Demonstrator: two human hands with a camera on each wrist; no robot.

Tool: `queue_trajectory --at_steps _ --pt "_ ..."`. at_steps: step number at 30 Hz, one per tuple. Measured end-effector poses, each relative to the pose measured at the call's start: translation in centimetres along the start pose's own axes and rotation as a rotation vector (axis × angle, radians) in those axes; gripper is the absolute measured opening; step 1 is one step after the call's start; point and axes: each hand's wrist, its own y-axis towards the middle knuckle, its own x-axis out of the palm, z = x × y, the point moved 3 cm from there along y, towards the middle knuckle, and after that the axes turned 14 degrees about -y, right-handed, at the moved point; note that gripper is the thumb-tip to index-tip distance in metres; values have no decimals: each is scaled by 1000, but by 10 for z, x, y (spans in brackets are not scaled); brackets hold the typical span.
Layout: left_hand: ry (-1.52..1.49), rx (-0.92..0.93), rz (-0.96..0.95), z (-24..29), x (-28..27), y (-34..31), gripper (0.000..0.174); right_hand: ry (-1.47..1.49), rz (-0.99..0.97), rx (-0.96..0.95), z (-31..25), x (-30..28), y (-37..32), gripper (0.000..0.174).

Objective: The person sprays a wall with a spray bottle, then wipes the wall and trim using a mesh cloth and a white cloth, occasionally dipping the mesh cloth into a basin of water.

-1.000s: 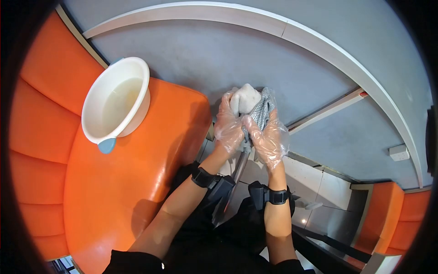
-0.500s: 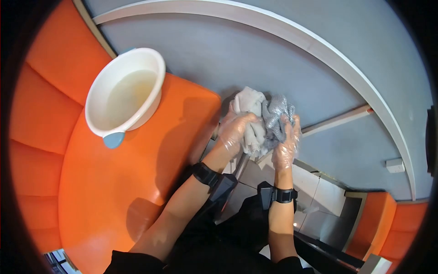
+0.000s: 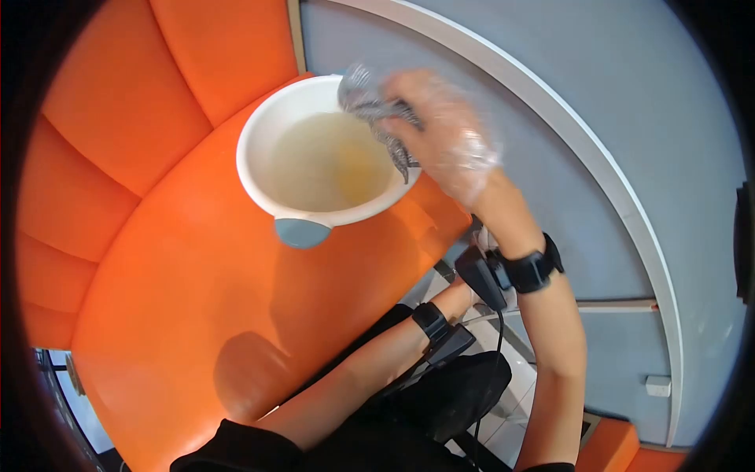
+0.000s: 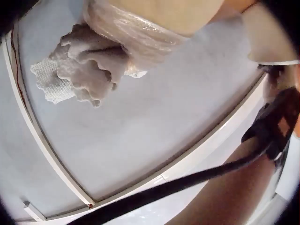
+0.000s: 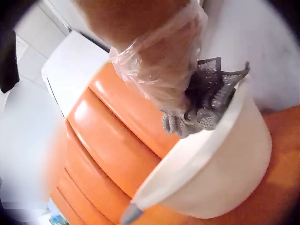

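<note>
In a clear plastic glove, my right hand (image 3: 448, 130) grips a grey mesh cloth (image 3: 360, 94) over the right rim of a white basin (image 3: 250, 175). Murky, yellowish water (image 3: 314, 161) stands in the basin. From the right wrist view, the bunched cloth (image 5: 208, 96) hangs at the basin's rim, below the gloved fingers. My left hand (image 4: 136, 35), gloved too, holds a crumpled whitish-grey cloth (image 4: 86, 65) with wavy edges, in front of the grey panel. The head view mostly hides that hand behind my right forearm.
The basin, with blue-grey handles (image 3: 303, 233), stands on an orange padded seat (image 3: 189, 291) with an orange backrest (image 3: 102, 149). A grey panel (image 3: 566, 228) with a curved white trim (image 3: 609, 165) rises on the right. Tiled floor lies below my knees.
The two cloths, earlier held side by side before the panel, are now apart. My right hand has carried the grey mesh cloth left to the basin; my left stays low. The view has turned left.
</note>
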Motion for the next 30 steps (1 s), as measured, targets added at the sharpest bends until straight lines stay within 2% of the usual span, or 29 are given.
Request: queue_trajectory --at_steps 1,3,4,6,10,12,13,15,16,18,19,21,22,24,25,26,27,28,30 --pt "-13 -16 1 -4 1 2 32 -18 -76 -54 -6 13 7 18" --pt "-20 -65 12 -11 0 1 29 -127 -573 76 -7 40 13 21" --pt "-25 -86 12 -17 4 -5 27 -121 -580 66 -4 55 11 21" --pt "-38 -125 8 -24 0 -3 25 -206 -858 -9 8 97 -4 26" --pt "-67 -215 -2 -45 1 -18 19 -254 -936 46 10 104 -6 30" --pt "-86 -265 -18 -55 -2 -22 17 -265 -511 -255 7 95 -6 29" --pt "-96 -287 -28 -58 -6 -26 16 -267 -516 -259 4 94 -2 29" --pt "-108 -332 -49 -64 -12 -32 14 -140 -1003 -127 -3 93 5 28" --pt "-112 -353 -59 -68 -15 -36 13 -140 -1003 -130 -8 89 10 28" --pt "-123 -392 -80 -76 -16 -36 12 -192 -1187 11 -12 86 10 32" --pt "-128 -415 -91 -80 -16 -38 11 -193 -1188 9 -12 86 8 32" --pt "-143 -464 -113 -88 -20 -43 11 -163 -1038 107 -9 81 6 34" --pt "-152 -487 -127 -93 -17 -41 11 -167 -1041 107 -8 78 5 34" --pt "-166 -532 -155 -101 -13 -38 12 -59 -861 211 -5 70 8 39" --pt "-173 -555 -169 -105 -14 -40 13 -100 -754 190 -4 66 8 45" --pt "-180 -578 -182 -109 -16 -41 14 -103 -756 190 1 68 7 45" --pt "-187 -603 -198 -113 -15 -44 15 9 -654 235 9 68 8 46" --pt "-190 -607 -202 -82 -6 -41 15 118 -550 281 15 66 9 48" --pt "-600 -730 169 11 12 -25 18 196 -549 268 15 53 17 42"
